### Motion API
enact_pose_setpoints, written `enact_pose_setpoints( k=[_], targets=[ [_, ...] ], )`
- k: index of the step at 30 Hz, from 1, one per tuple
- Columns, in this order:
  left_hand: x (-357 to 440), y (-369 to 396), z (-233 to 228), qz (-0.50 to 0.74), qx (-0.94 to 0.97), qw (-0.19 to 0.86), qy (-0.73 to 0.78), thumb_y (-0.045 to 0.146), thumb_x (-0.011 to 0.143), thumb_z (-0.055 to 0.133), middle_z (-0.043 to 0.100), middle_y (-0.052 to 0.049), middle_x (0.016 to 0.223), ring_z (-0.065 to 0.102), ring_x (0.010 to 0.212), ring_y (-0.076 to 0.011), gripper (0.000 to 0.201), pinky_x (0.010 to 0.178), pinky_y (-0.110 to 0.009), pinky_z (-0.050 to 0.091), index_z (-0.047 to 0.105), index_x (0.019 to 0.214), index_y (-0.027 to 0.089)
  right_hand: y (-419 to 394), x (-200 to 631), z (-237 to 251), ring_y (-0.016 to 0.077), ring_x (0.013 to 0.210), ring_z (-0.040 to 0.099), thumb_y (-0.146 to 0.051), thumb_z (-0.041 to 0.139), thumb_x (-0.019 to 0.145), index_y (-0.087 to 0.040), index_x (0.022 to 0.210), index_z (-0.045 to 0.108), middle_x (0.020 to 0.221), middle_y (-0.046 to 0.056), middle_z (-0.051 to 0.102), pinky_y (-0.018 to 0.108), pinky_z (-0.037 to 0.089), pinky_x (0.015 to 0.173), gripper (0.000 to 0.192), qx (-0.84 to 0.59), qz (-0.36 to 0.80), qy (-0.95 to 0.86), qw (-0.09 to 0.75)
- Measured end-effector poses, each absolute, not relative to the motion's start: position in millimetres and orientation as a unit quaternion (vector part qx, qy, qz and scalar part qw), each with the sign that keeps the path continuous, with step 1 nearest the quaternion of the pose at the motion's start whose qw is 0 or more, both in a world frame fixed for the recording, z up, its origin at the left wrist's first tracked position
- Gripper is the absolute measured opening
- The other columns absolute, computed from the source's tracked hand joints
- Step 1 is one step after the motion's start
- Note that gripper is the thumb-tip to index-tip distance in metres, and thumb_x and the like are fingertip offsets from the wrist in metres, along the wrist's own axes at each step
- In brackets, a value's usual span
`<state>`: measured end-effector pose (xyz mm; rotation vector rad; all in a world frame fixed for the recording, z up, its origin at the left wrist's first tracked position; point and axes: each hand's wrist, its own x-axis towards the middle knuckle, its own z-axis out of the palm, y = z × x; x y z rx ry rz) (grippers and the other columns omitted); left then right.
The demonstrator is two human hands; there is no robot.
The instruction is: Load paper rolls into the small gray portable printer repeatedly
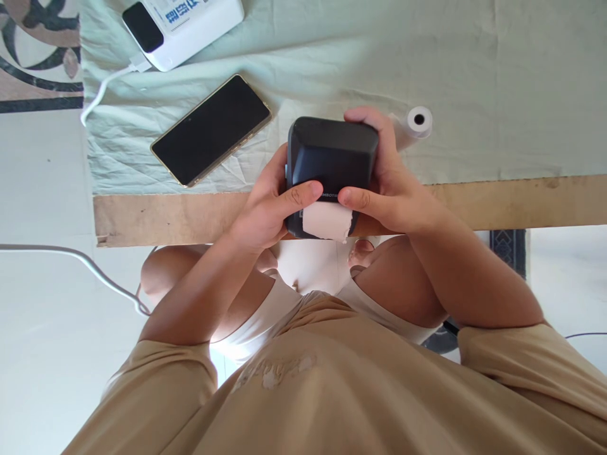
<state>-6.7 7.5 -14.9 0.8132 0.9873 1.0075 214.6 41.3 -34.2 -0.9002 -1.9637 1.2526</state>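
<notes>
Worktop [474, 82] near edge: left hand [268, 208] and right hand [396, 183] hold black device [334, 151], fingers [366, 115] wrapped round its sides, torn-edged paper strip [327, 220] already out, white roll [411, 129] unheld.

From where I stand, one left hand [265, 207] and one right hand [392, 180], two in all; one black device [336, 161]; one paper strip [327, 220]; one paper roll [408, 131]; one phone [213, 129]; one power bank [202, 35]; one cloth [497, 95]; two sleeves [171, 373]; one shirt [341, 392].

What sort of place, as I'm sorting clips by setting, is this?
Possibly a home interior: pale green fabric cloth over a brown wooden-edged table, glossy white floor with a dark-and-pink patterned section.
</notes>
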Motion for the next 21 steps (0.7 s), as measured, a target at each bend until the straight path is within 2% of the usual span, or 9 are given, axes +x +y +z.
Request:
enact_pose_setpoints(
  k=[3,8,10,12,14,15,18,21],
  targets=[
    [-7,8,-14,0.44,0.359,0.69,0.449,0.055,0.077,0.092,0.071,-0.004,0.089,0.079,0.08,-0.0291,0.061,0.057,-0.033,0.056,0.07,0.126,0.026,41,215,-34,0.0236,0.109,0.073,-0.061,0.071,0.102,-0.042,0.166,0.023,0.15,0.008,0.065,0.04,0.067,0.084,0.082,-0.341,0.467,-0.749,0.323],
    [-7,7,-14,0.457,0.36,0.685,0.439,0.053,0.078,0.094,0.072,0.0,0.081,0.072,0.065,-0.0205,0.053,0.051,-0.029,0.055,0.072,0.118,0.026,40,212,-32,0.0256,0.116,0.072,-0.077,0.069,0.098,-0.042,0.166,0.024,0.153,0.009,0.062,0.042,0.067,0.088,0.088,-0.346,0.503,-0.724,0.321],
    [-10,7,-17,0.453,0.366,0.687,0.434,0.054,0.076,0.097,0.074,-0.001,0.083,0.078,0.075,-0.0254,0.058,0.059,-0.032,0.061,0.072,0.122,0.026,39,212,-31,0.0255,0.118,0.072,-0.084,0.067,0.097,-0.04,0.166,0.026,0.153,0.01,0.063,0.042,0.067,0.089,0.091,-0.345,0.5,-0.724,0.327],
    [-12,8,-22,0.447,0.373,0.691,0.428,0.056,0.074,0.099,0.078,-0.003,0.089,0.083,0.093,-0.0335,0.067,0.072,-0.039,0.067,0.072,0.128,0.026,39,212,-31,0.026,0.119,0.072,-0.086,0.064,0.097,-0.039,0.165,0.027,0.153,0.01,0.064,0.042,0.067,0.09,0.091,-0.338,0.483,-0.735,0.335],
    [-15,10,-28,0.445,0.376,0.692,0.426,0.058,0.075,0.098,0.082,-0.005,0.099,0.082,0.111,-0.0396,0.071,0.086,-0.046,0.07,0.071,0.133,0.026,40,213,-31,0.0278,0.126,0.071,-0.086,0.063,0.098,-0.039,0.166,0.026,0.154,0.01,0.064,0.044,0.067,0.093,0.09,-0.338,0.471,-0.744,0.331],
    [-15,11,-30,0.445,0.378,0.693,0.424,0.06,0.074,0.098,0.083,-0.005,0.102,0.081,0.116,-0.0412,0.073,0.088,-0.047,0.07,0.071,0.133,0.027,41,214,-32,0.0285,0.13,0.071,-0.085,0.063,0.099,-0.039,0.166,0.026,0.155,0.011,0.063,0.046,0.067,0.095,0.089,-0.341,0.469,-0.747,0.326],
    [-15,11,-30,0.445,0.384,0.691,0.422,0.064,0.071,0.098,0.085,-0.005,0.105,0.082,0.111,-0.0406,0.074,0.072,-0.042,0.067,0.072,0.132,0.03,42,216,-33,0.0291,0.137,0.068,-0.081,0.063,0.101,-0.04,0.167,0.023,0.158,0.011,0.063,0.048,0.067,0.101,0.087,-0.339,0.468,-0.753,0.314],
    [-9,9,-20,0.441,0.389,0.677,0.442,0.058,0.078,0.095,0.081,-0.004,0.098,0.081,0.086,-0.0293,0.062,0.059,-0.034,0.059,0.073,0.128,0.029,44,218,-33,0.0295,0.14,0.066,-0.078,0.062,0.104,-0.04,0.167,0.021,0.16,0.011,0.061,0.05,0.066,0.106,0.084,-0.323,0.471,-0.757,0.318]
  ],
)
